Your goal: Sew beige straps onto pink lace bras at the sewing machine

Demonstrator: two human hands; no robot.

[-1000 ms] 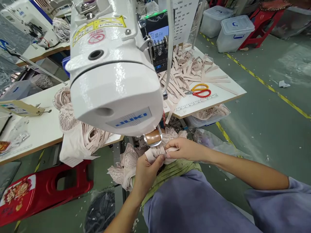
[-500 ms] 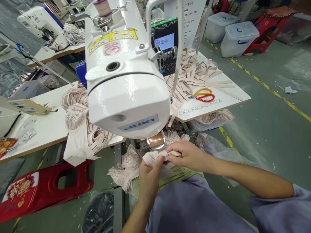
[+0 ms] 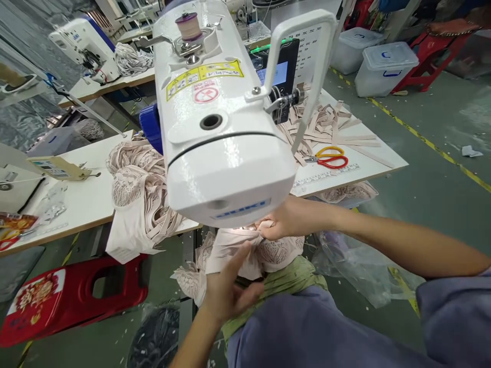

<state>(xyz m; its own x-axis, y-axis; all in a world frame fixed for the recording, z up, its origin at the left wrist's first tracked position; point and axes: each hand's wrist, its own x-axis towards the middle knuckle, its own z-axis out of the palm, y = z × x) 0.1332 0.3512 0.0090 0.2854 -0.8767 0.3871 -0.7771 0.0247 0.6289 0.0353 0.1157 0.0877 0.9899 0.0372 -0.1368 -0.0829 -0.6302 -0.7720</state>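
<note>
A beige lace bra (image 3: 278,253) lies across my lap, its plain fabric band (image 3: 226,250) running up under the head of a white sewing machine (image 3: 230,174). My right hand (image 3: 286,219) is closed on the bra's edge, right beneath the machine head. Partly hidden there are its fingertips and the needle area. My left hand (image 3: 230,291) rests against the near side of the band, one finger stretched over the cloth and another spread apart below. More lace cups (image 3: 192,273) hang to the left of the band.
Beige bras (image 3: 132,199) are piled on the table at left. Orange-and-red-handled scissors (image 3: 332,157), a ruler (image 3: 330,176) and beige straps (image 3: 326,122) lie on the right tabletop. A red stool (image 3: 72,301) stands low left; plastic bags (image 3: 345,266) lie at right.
Both hands have moved from gathering the cloth in front of the machine. The right is now under the machine head with the edge; the left has loosened and spread its fingers. The view has shifted.
</note>
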